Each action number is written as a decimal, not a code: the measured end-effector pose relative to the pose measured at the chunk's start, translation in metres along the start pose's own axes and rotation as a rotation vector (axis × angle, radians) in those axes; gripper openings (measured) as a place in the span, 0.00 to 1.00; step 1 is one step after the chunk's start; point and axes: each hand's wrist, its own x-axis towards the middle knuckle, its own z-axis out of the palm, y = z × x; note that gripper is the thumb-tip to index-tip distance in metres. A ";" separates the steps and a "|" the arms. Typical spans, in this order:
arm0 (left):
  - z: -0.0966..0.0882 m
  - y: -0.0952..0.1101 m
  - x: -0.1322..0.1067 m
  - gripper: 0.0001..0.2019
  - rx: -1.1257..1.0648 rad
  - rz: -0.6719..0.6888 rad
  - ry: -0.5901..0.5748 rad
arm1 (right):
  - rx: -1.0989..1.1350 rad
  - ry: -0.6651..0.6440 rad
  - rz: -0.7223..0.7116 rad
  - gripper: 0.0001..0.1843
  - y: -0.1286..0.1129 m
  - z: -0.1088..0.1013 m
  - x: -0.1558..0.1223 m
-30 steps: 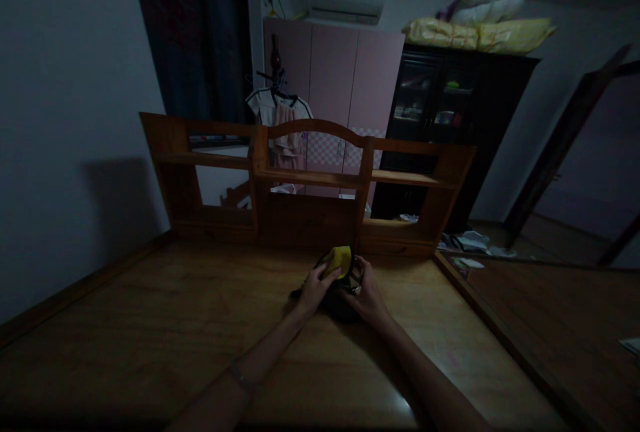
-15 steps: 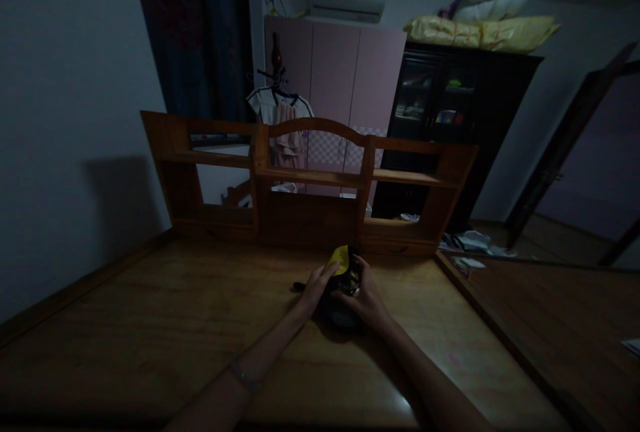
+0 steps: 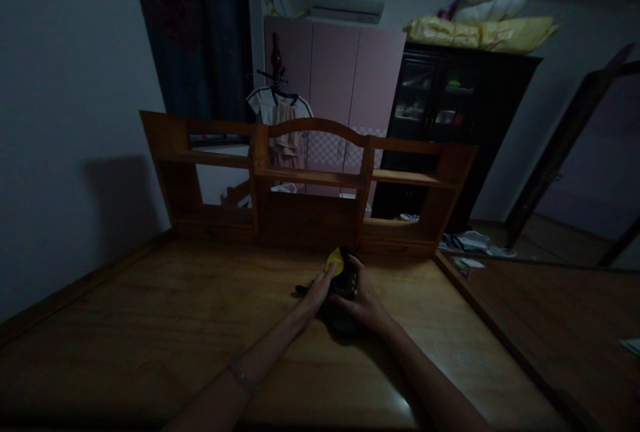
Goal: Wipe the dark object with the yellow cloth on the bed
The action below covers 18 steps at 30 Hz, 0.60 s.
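Note:
A small black pouch-like object (image 3: pixel 343 322) rests on the wooden tabletop (image 3: pixel 200 312), held between both my hands. A yellow flap or lining (image 3: pixel 334 261) shows at its upper left, and a short dark strap or tab sticks out to the left. My left hand (image 3: pixel 319 290) is closed on the yellow part, thumb on top. My right hand (image 3: pixel 367 300) curls around the right side, its thumb across the front. Between the hands shows a dark gap with small shiny bits that I cannot make out in the dim light.
Behind the hands stands a wooden shelf unit (image 3: pixel 313 179) along the table's far edge. A wall (image 3: pixel 75 119) bounds the left side. A raised wooden edge (image 3: pixel 500 325) runs along the right. Farther back are a pink wardrobe (image 3: pixel 333 79) and a dark cabinet (image 3: pixel 465 92).
The yellow part has shifted slightly left and folded, showing less of itself. The dark gap between my hands looks wider. Both hands keep their hold.

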 end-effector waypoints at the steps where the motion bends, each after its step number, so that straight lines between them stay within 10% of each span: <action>1: 0.000 0.000 0.000 0.28 -0.011 0.005 -0.006 | 0.004 -0.019 -0.005 0.49 0.000 -0.001 0.000; 18: 0.000 0.010 -0.003 0.26 -0.171 0.039 -0.007 | -0.086 0.036 -0.027 0.42 -0.006 -0.007 0.006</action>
